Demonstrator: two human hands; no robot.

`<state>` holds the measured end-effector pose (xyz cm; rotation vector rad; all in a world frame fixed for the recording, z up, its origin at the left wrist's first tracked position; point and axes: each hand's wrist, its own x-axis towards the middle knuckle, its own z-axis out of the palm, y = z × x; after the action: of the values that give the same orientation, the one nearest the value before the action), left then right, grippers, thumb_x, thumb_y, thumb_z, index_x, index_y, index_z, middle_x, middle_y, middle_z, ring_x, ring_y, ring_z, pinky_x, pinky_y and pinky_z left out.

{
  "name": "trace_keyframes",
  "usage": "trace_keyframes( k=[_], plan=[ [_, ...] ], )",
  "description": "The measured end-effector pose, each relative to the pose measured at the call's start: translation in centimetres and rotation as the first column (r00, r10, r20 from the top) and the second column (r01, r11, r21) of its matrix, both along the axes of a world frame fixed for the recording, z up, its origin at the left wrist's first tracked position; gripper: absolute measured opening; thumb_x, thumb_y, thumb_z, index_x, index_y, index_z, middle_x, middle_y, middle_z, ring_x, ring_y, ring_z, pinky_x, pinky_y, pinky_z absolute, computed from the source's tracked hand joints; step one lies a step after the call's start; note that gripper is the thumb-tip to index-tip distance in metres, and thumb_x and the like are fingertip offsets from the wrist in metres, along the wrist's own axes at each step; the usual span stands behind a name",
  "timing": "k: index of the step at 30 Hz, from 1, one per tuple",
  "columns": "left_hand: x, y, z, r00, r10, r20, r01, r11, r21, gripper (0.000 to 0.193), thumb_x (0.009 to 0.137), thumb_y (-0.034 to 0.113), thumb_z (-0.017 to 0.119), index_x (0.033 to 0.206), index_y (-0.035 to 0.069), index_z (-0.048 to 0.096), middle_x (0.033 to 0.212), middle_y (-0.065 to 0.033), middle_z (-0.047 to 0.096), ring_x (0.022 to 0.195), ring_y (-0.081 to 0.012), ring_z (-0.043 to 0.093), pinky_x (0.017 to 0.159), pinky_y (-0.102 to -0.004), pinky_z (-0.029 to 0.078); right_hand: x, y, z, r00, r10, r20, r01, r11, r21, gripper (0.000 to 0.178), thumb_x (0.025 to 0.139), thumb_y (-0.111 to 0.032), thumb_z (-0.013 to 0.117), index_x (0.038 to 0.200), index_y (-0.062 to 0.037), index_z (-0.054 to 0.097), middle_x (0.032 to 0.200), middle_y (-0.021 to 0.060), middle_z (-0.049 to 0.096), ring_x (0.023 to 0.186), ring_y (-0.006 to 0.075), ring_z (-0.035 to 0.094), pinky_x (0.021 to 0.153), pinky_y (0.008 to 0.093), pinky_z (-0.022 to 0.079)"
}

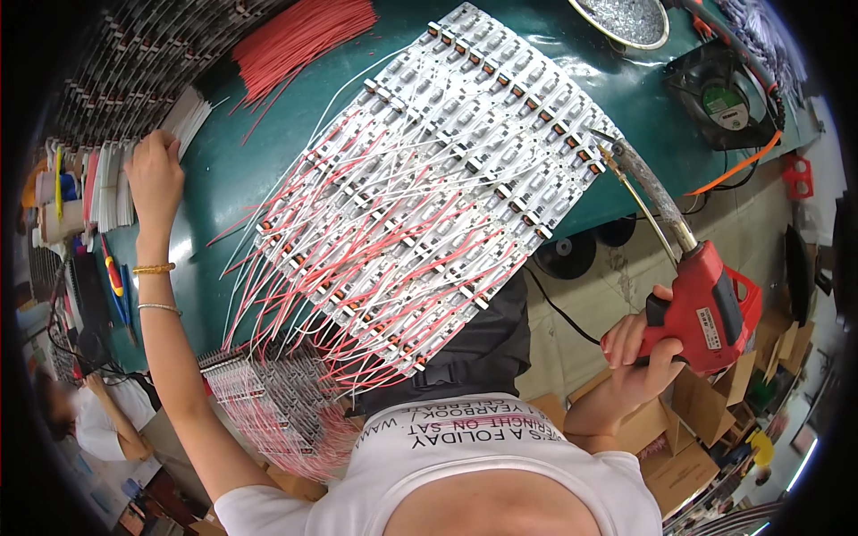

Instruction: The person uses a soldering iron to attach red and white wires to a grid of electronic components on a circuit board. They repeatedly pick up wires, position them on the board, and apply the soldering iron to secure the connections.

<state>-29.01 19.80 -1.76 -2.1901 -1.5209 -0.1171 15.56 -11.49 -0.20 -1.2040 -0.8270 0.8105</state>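
My right hand (639,350) grips a red pistol-style soldering gun (706,308), its long grey tip (639,174) pointing up-left toward the right edge of the boards. A large sheet of white strip circuit boards (447,170) with many red and white wires soldered on lies tilted across the green table (223,192). My left hand (154,170) reaches far left, fingers resting on a stack of white strip boards (116,183) at the table's edge. I cannot tell whether it grips any of them.
A bundle of red wires (299,40) lies at the back. A metal bowl (626,20) and a small black fan (722,96) stand at the back right. More wired strips (268,397) hang by my lap. Cardboard boxes (688,429) sit on the floor; another person (94,415) is lower left.
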Motion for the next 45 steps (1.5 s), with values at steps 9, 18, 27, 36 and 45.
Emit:
trace_keyframes(
  k=[9, 18, 27, 36, 45],
  plan=[
    [-0.3, -0.3, 0.1, 0.988, -0.103, 0.116, 0.103, 0.995, 0.003, 0.016, 0.081, 0.000, 0.049, 0.095, 0.004, 0.054, 0.082, -0.0133, 0.056, 0.083, -0.0333, 0.053, 0.074, -0.0434, 0.040, 0.3, 0.0, -0.5, 0.999, 0.022, -0.029, -0.021, 0.999, 0.026, 0.062, 0.092, -0.043, 0.044, 0.123, 0.0103, 0.032, 0.049, -0.0002, 0.039, 0.036, 0.0096, 0.038, 0.039, 0.0228, 0.035],
    [10.8, -5.8, 5.3, 0.838, -0.220, 0.499, 0.236, 0.971, 0.032, 0.007, 0.082, 0.007, 0.060, 0.081, 0.000, 0.059, 0.073, -0.0081, 0.061, 0.068, -0.0213, 0.058, 0.064, -0.0316, 0.044, 0.5, -0.3, -1.0, 0.996, -0.007, -0.086, 0.008, 1.000, 0.011, 0.060, 0.093, -0.042, 0.043, 0.123, 0.0093, 0.034, 0.050, -0.0004, 0.039, 0.036, 0.0095, 0.038, 0.039, 0.0232, 0.036],
    [23.9, -11.4, 6.0, 0.443, 0.068, 0.894, 0.686, 0.616, -0.386, 0.005, 0.079, 0.002, 0.063, 0.081, -0.001, 0.060, 0.075, -0.0032, 0.059, 0.074, -0.0091, 0.054, 0.069, -0.0226, 0.041, 0.8, -1.4, -0.6, 0.997, -0.045, -0.055, 0.045, 0.999, -0.008, 0.069, 0.090, -0.049, 0.045, 0.124, 0.0098, 0.032, 0.049, -0.0009, 0.039, 0.036, 0.0095, 0.038, 0.040, 0.0230, 0.036],
    [28.4, -13.4, 2.9, 0.576, -0.308, 0.757, 0.706, 0.655, -0.269, 0.012, 0.070, 0.002, 0.063, 0.072, 0.006, 0.052, 0.081, -0.0059, 0.057, 0.079, -0.0231, 0.051, 0.076, -0.0340, 0.034, 0.6, -2.7, -0.9, 0.996, -0.090, -0.009, 0.090, 0.994, -0.061, 0.085, 0.082, -0.060, 0.048, 0.127, 0.0102, 0.031, 0.047, -0.0017, 0.041, 0.036, 0.0091, 0.039, 0.041, 0.0225, 0.036],
    [28.6, -13.4, 2.5, 0.575, -0.334, 0.747, 0.705, 0.666, -0.245, 0.013, 0.069, -0.001, 0.062, 0.070, 0.006, 0.051, 0.079, -0.0049, 0.057, 0.075, -0.0231, 0.050, 0.071, -0.0340, 0.034, 0.2, -2.4, -1.3, 0.997, -0.082, 0.015, 0.083, 0.983, -0.162, 0.078, 0.081, -0.061, 0.051, 0.115, 0.0086, 0.040, 0.048, -0.0004, 0.043, 0.037, 0.0105, 0.041, 0.042, 0.0240, 0.037]
  ],
)
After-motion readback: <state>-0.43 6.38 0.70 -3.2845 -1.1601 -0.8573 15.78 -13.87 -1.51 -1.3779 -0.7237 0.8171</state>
